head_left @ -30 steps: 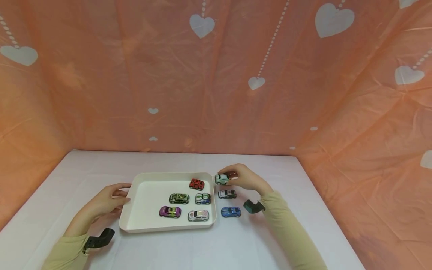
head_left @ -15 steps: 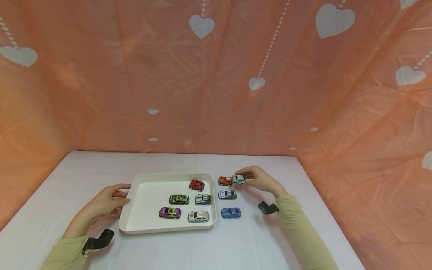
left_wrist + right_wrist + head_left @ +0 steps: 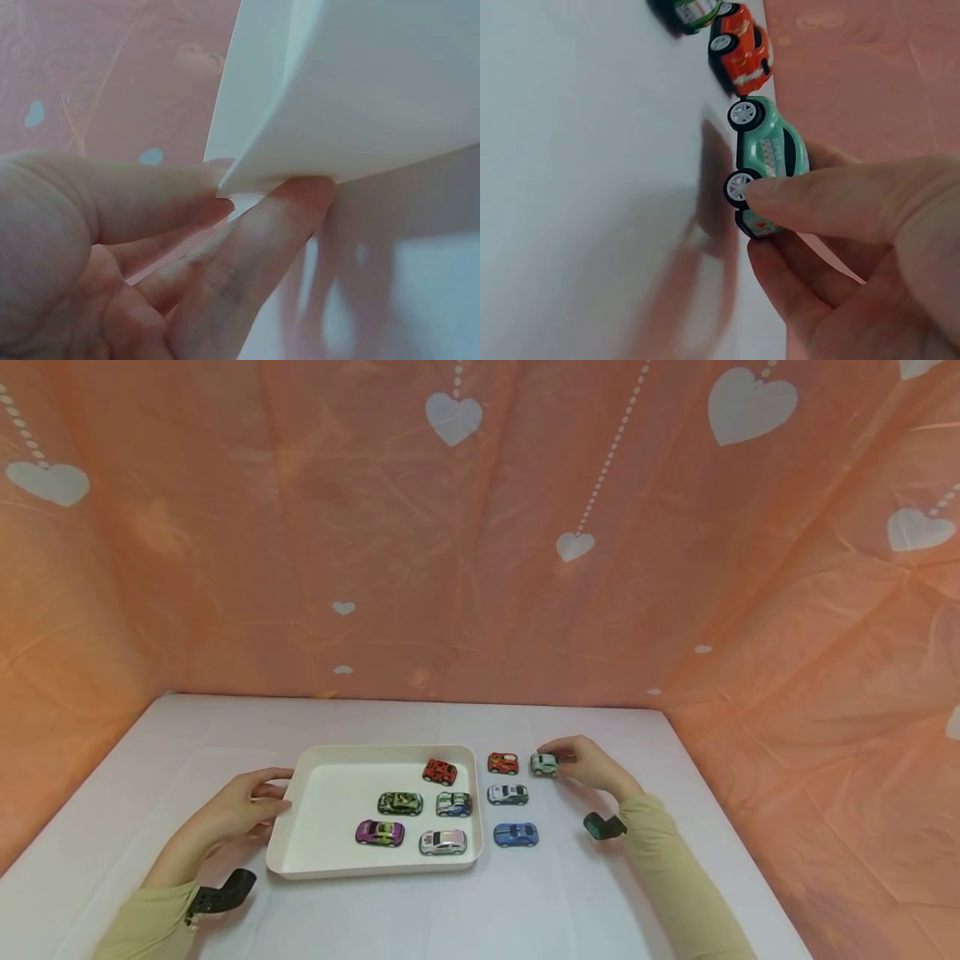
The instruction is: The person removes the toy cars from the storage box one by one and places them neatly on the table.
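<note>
My right hand [image 3: 592, 766] pinches a mint-green toy car [image 3: 769, 154] between thumb and fingers, just right of a red toy car [image 3: 503, 763]. In the right wrist view a shadow lies beside the held car on the white surface. My left hand [image 3: 238, 807] grips the left edge of a white tray [image 3: 322, 864]. Its thumb is at the rim and its fingers [image 3: 255, 262] reach beneath. Below the red car stand a white-and-black toy car [image 3: 507, 794] and a blue toy car [image 3: 516, 835], outside the tray.
Inside the tray are a red-and-black car [image 3: 439, 772], a camouflage car [image 3: 400, 803], a white-green-blue car [image 3: 453, 804], a purple car [image 3: 379, 833] and a silver car [image 3: 443, 842]. An orange curtain [image 3: 480, 610] with hearts rises behind the white table [image 3: 360, 918].
My right hand has carried the mint-green car rightward from beside the tray's rim, past the red car, which is now uncovered. The left hand and tray stay in place.
</note>
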A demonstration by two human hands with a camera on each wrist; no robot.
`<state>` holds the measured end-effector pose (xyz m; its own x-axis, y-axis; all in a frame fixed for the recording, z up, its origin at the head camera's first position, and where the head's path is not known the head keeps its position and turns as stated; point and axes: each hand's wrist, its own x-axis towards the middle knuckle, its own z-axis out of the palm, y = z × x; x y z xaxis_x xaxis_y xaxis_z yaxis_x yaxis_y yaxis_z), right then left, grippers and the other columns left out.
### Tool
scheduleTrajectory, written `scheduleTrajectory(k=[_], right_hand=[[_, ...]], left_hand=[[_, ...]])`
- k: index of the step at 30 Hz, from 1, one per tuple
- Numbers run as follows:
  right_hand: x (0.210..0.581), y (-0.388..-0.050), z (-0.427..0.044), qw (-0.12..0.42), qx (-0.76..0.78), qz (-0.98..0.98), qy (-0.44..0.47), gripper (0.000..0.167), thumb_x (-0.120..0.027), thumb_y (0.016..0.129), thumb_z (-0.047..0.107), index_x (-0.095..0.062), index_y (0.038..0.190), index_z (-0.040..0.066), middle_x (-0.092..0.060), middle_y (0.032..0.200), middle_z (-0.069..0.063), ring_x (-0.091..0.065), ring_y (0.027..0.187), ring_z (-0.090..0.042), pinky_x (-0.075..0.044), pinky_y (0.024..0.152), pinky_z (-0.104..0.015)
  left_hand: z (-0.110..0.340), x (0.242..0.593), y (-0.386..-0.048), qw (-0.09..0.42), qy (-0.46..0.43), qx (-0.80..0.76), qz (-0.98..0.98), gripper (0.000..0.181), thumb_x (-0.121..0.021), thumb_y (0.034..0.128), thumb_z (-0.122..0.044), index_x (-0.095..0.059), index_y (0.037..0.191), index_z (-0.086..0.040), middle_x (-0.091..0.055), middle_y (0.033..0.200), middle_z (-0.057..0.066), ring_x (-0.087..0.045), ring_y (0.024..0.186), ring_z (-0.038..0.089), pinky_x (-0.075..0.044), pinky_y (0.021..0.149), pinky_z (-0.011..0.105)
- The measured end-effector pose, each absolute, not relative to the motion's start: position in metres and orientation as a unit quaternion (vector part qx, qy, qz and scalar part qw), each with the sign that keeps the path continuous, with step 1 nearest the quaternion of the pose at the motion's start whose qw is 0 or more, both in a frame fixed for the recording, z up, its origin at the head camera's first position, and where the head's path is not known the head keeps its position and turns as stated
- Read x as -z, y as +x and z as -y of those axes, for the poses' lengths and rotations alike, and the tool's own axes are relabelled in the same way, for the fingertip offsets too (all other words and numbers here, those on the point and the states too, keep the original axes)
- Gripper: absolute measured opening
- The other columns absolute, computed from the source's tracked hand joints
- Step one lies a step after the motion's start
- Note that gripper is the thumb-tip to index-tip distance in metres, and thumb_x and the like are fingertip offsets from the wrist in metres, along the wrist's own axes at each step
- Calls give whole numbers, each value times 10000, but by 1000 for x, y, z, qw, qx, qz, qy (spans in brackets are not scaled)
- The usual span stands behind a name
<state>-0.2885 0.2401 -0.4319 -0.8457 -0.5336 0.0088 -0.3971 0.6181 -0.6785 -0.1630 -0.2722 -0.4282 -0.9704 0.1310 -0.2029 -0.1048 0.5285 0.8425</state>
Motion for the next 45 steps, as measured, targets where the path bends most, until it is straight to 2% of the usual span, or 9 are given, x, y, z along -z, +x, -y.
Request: scheduleTrajectory(k=[6, 22, 34, 39, 45], right_hand=[[438, -291, -242, 99, 349, -903, -231, 443, -608, 765, -133, -687, 1157, 57, -652, 1165, -82, -564, 1119, -260, -420, 972, -435], [442, -292, -239, 101, 349, -908, -207, 411, -612, 794, -115, -690, 1152, 71, -640, 1184, -94, -544, 1154, -284, -411, 982, -442], [440, -289, -240, 97, 351, -906, -217, 427, -567, 801, -134, -659, 1185, 29, -625, 1209, -129, -534, 1171, -306, -417, 975, -446], [428, -286, -239, 78, 359, -899, -238, 393, -533, 847, -116, -616, 1220, -24, -612, 1228, -147, -527, 1181, -334, -409, 978, -466], [407, -280, -225, 55, 388, -880, -269, 348, -563, 891, -80, -588, 1237, -52, -598, 1239, -172, -526, 1179, -348, -399, 989, -464]], left_hand=[[273, 430, -163, 117, 10, -481, -869, 547, -612, 905, -37, -368, 1370, 114, -564, 1141, 323, -595, 781, 231, -515, 587, 344], [270, 427, -162, 121, 5, -484, -867, 550, -616, 899, -34, -370, 1368, 114, -571, 1127, 308, -590, 787, 230, -509, 595, 342], [270, 428, -163, 117, 17, -487, -866, 533, -608, 898, -26, -377, 1353, 130, -566, 1120, 332, -599, 755, 231, -521, 576, 356], [271, 429, -164, 120, 11, -481, -869, 544, -609, 902, -37, -371, 1364, 122, -558, 1135, 333, -594, 760, 229, -520, 586, 357], [273, 429, -164, 128, 0, -478, -869, 571, -622, 907, -54, -351, 1383, 108, -556, 1146, 309, -584, 781, 221, -510, 597, 342]])
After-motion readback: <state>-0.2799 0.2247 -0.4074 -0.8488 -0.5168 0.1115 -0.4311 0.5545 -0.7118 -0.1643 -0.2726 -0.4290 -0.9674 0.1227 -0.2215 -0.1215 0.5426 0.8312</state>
